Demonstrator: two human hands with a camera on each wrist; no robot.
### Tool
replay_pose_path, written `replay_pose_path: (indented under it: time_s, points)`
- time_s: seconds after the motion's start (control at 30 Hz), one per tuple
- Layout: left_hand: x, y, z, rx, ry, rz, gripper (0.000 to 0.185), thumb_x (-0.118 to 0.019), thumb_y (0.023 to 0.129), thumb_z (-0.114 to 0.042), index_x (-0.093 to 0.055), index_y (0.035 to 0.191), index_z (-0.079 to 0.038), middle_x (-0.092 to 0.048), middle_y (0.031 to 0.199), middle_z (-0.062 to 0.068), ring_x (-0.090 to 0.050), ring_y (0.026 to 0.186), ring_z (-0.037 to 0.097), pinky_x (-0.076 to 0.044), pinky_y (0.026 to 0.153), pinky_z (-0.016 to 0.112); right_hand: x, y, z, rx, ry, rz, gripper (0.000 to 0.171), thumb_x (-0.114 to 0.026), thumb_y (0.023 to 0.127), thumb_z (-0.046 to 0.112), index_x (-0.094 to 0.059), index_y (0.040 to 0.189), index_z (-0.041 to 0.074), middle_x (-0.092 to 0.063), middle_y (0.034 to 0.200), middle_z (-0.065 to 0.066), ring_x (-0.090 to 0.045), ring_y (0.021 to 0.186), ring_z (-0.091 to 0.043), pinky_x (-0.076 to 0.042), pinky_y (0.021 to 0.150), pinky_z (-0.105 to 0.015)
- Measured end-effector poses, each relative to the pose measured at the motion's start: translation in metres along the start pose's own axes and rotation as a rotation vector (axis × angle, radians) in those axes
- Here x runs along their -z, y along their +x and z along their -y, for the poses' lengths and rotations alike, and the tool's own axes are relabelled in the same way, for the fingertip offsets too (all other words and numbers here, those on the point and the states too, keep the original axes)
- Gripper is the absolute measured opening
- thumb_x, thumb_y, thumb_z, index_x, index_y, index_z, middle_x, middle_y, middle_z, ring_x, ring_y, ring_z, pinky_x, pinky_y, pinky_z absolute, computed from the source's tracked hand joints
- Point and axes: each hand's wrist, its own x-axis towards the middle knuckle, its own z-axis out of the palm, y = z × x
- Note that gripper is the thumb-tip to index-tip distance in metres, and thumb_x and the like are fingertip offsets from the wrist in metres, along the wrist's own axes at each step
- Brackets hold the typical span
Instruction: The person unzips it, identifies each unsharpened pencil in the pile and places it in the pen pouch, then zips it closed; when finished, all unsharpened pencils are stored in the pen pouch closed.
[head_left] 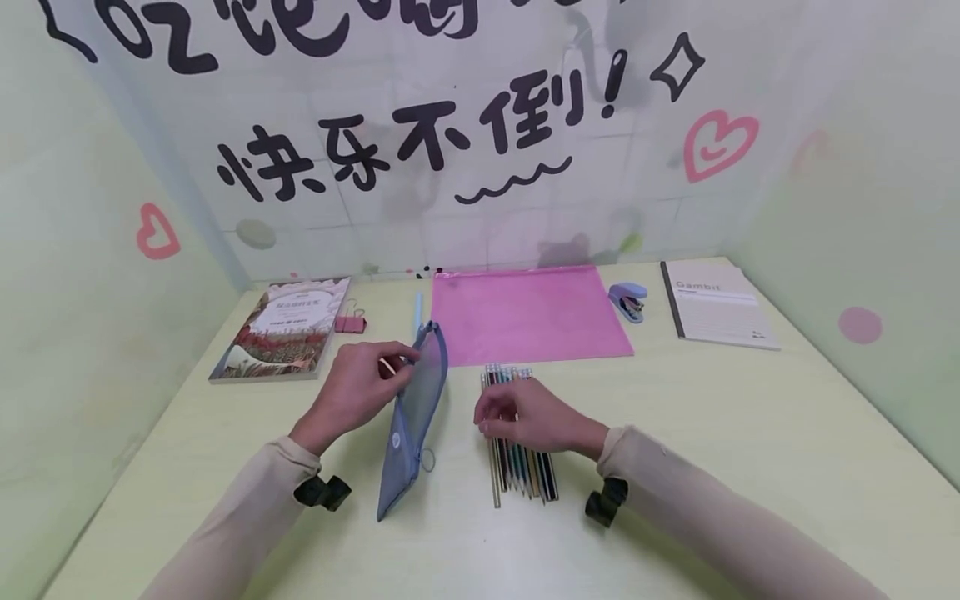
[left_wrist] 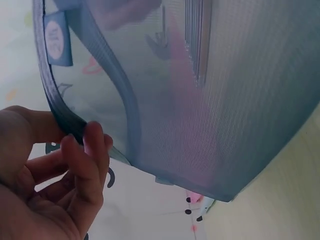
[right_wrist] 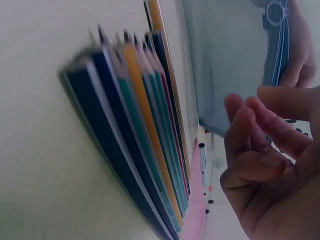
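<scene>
Left hand [head_left: 358,390] pinches blue mesh pencil pouch [head_left: 414,417] rim at frame centre, right hand [head_left: 525,414] rests loosely curled on pencil row [head_left: 521,437], holding none; best hold mouth wide, gather pencils together.

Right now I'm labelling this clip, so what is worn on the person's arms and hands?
Both arms wear long, close-fitting beige sleeves. A small black camera mount sits at the left wrist and another at the right wrist. The left hand and right hand are bare.
</scene>
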Motion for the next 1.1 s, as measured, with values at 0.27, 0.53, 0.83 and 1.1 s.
replay_pose_path:
  time_s: [0.27, 0.53, 0.83, 1.1]
  points:
    - [-0.011, 0.000, 0.006, 0.031, -0.117, 0.070, 0.023, -0.063, 0.093, -0.008, -0.075, 0.112, -0.009, -0.071, 0.081, 0.005, -0.061, 0.062, 0.010, -0.050, 0.051, 0.023, -0.002, 0.021, -0.002, -0.038, -0.301, -0.011, 0.006, -0.071, 0.089, 0.008, -0.070, 0.095, 0.008, -0.069, 0.077, 0.002, -0.059, 0.067, -0.004, -0.052, 0.069, -0.024]
    - [-0.013, -0.001, 0.007, -0.009, -0.124, 0.076, 0.022, -0.065, 0.093, -0.007, -0.075, 0.113, -0.005, -0.071, 0.079, 0.004, -0.063, 0.064, 0.008, -0.052, 0.055, 0.022, -0.012, 0.026, 0.000, -0.130, -0.357, -0.041, 0.012, -0.077, 0.081, 0.005, -0.068, 0.089, 0.007, -0.064, 0.068, 0.001, -0.056, 0.061, -0.009, -0.049, 0.063, -0.026]
    - [-0.013, -0.002, 0.008, 0.004, -0.113, 0.054, 0.023, -0.064, 0.092, -0.008, -0.075, 0.113, -0.006, -0.071, 0.080, 0.004, -0.063, 0.066, 0.008, -0.052, 0.056, 0.021, -0.027, 0.033, 0.010, -0.247, -0.400, -0.060, 0.015, -0.078, 0.075, 0.004, -0.065, 0.079, 0.009, -0.054, 0.065, 0.003, -0.047, 0.059, -0.010, -0.040, 0.054, -0.022]
    - [-0.014, -0.002, 0.008, -0.058, -0.052, -0.013, 0.021, -0.065, 0.091, -0.009, -0.076, 0.110, -0.006, -0.072, 0.079, 0.003, -0.062, 0.065, 0.006, -0.053, 0.057, 0.019, -0.033, 0.038, 0.022, -0.348, -0.423, -0.082, 0.020, -0.070, 0.070, -0.006, -0.062, 0.064, 0.011, -0.052, 0.060, 0.003, -0.043, 0.057, -0.011, -0.035, 0.047, -0.021]
